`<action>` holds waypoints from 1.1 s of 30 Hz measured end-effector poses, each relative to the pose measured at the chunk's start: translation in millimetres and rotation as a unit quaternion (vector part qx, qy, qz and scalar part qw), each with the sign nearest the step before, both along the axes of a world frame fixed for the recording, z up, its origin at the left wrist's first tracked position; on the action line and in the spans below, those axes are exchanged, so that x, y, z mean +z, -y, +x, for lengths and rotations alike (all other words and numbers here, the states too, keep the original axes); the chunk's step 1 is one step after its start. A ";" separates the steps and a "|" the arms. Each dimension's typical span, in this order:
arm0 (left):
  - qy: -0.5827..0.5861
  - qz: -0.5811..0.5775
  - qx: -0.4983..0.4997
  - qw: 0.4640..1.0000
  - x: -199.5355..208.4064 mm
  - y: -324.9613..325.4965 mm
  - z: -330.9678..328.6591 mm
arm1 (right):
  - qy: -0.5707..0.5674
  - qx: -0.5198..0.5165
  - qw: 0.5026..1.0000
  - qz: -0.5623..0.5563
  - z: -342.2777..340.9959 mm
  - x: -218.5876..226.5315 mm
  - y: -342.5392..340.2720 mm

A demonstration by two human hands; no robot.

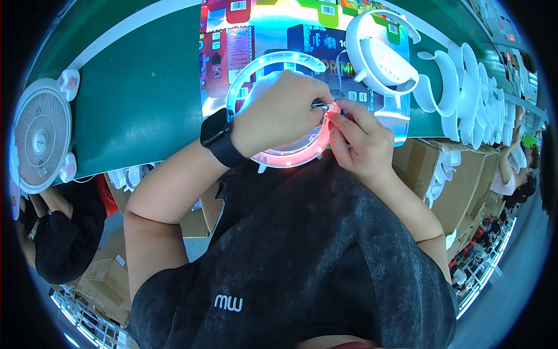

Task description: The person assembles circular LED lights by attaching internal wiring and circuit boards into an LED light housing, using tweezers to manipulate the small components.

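A C-shaped white ring lamp (264, 59) stands in front of me, its small lights glowing white at the upper left and red along the lower right. My left hand (276, 113), with a black watch (216, 129) on its wrist, reaches across the ring. Its fingers are closed round a small metal tool (318, 106) whose tip meets the ring's red-lit end; the hand hides most of the tool. My right hand (366, 139) pinches that same end between thumb and fingers. A thin cable (339, 67) runs just behind the fingertips.
Another white ring lamp with an oval base (356, 43) stands at the back right on printed cardboard (226, 55). Several white curved parts (468, 93) line the green table's (133, 87) right side. A round fan (40, 139) is at far left; cardboard boxes (465, 192) stand below; co-workers sit both sides.
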State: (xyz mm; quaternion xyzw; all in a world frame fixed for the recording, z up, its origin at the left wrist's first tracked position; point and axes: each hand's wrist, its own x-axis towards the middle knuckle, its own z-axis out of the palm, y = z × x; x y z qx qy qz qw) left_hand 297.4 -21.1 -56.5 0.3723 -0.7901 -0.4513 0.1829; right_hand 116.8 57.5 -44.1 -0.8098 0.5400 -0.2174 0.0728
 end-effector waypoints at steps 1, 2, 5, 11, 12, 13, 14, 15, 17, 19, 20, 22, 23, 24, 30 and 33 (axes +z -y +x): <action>-0.025 0.011 -0.003 1.000 -0.8 1.0 0.4 | 0.001 0.001 1.000 -0.001 -0.6 -0.1 1.1; -0.024 0.010 -0.002 1.000 0.3 1.1 0.1 | -0.009 0.005 1.000 0.002 -1.8 0.0 2.1; 0.018 0.013 0.011 1.000 2.8 -4.5 -5.4 | -0.028 0.006 1.000 0.008 -0.7 1.6 0.8; 0.087 -0.114 0.006 0.990 13.4 -8.6 -15.8 | -0.024 0.000 1.000 0.017 -5.0 2.0 -0.5; 0.104 -0.111 0.009 0.988 14.2 -9.2 -12.7 | 0.004 0.019 0.999 0.031 -7.6 4.9 0.6; 0.119 -0.107 0.010 0.987 13.5 -7.9 -10.6 | 0.046 0.034 0.996 0.069 -10.9 10.2 1.1; 0.111 -0.115 0.006 0.987 16.1 -6.9 -11.2 | 0.039 0.028 0.997 0.061 -19.6 13.2 2.1; 0.138 -0.106 0.002 0.985 18.6 -6.8 -10.4 | 0.059 0.005 0.998 0.023 -30.1 15.0 2.0; 0.151 -0.101 0.011 0.983 19.1 -5.6 -10.7 | 0.019 -0.043 0.996 -0.075 -62.7 24.3 5.3; 0.151 -0.108 0.024 0.982 19.7 -3.0 -18.0 | -0.069 -0.167 0.978 -0.105 -102.4 35.2 9.9; 0.155 -0.111 0.035 0.981 19.0 -0.6 -23.0 | -0.144 -0.217 0.961 -0.095 -121.0 35.0 10.4; 0.144 -0.123 0.036 0.981 13.6 1.5 -36.6 | -0.204 -0.238 0.946 -0.083 -162.0 24.6 6.2; 0.121 -0.137 0.047 0.982 7.3 1.2 -43.4 | -0.188 -0.218 0.957 -0.047 -175.3 19.6 5.6; 0.096 -0.151 0.059 0.982 8.0 2.1 -51.3 | -0.172 -0.197 0.965 -0.011 -181.0 17.5 8.1; 0.144 -0.173 0.013 0.974 36.9 1.3 -68.8 | 0.442 -0.296 0.844 -0.065 -150.3 62.7 11.1; 0.030 -0.254 0.075 0.964 57.0 -3.1 -63.5 | 0.605 -0.265 0.751 0.011 -122.2 90.3 11.9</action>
